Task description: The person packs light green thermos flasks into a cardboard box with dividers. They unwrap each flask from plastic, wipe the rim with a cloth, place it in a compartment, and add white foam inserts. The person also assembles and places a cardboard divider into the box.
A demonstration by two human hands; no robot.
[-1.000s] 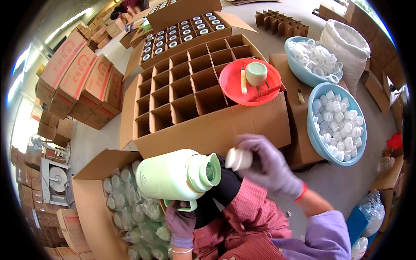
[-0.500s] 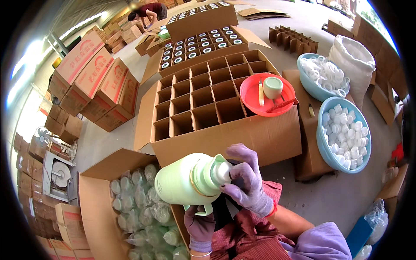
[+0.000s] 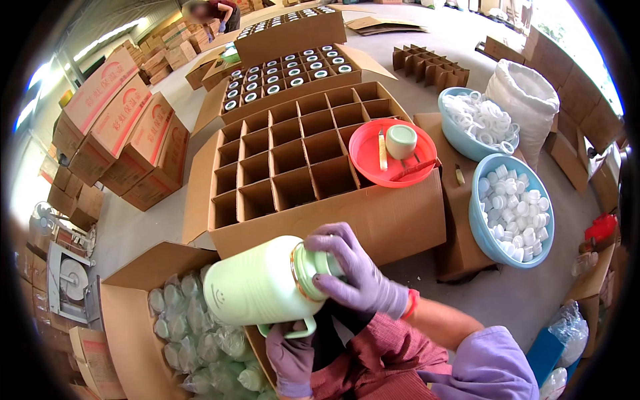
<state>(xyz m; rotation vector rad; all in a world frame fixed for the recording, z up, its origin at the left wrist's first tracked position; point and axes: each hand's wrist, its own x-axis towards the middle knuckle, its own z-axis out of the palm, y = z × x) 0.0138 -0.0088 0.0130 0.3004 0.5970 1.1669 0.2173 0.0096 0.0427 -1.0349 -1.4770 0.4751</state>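
Observation:
A pale green thermos jug (image 3: 250,283) lies tilted on its side in front of me, its base to the left and its top to the right. My left hand (image 3: 291,357), in a purple-grey glove, grips the jug's handle from below. The gloved fingers of my right hand (image 3: 357,277) wrap around the green collar (image 3: 308,270) at the jug's top, hiding the spout. Beneath and to the left stands an open carton (image 3: 143,340) of plastic-wrapped green jugs (image 3: 213,347).
Ahead is a divided carton (image 3: 327,230) with a red bowl (image 3: 360,167) on its corner, holding a green cup-shaped lid (image 3: 401,141) and a knife (image 3: 383,152). Blue basins of white caps (image 3: 513,213) and white rings (image 3: 477,117) stand right. Stacked boxes (image 3: 130,130) rise left; another person (image 3: 220,15) bends far off.
My right hand has gone from touching the white stopper with spread fingers to wrapping around the jug's collar. The jug sits slightly further left, and the whole view has shifted a little.

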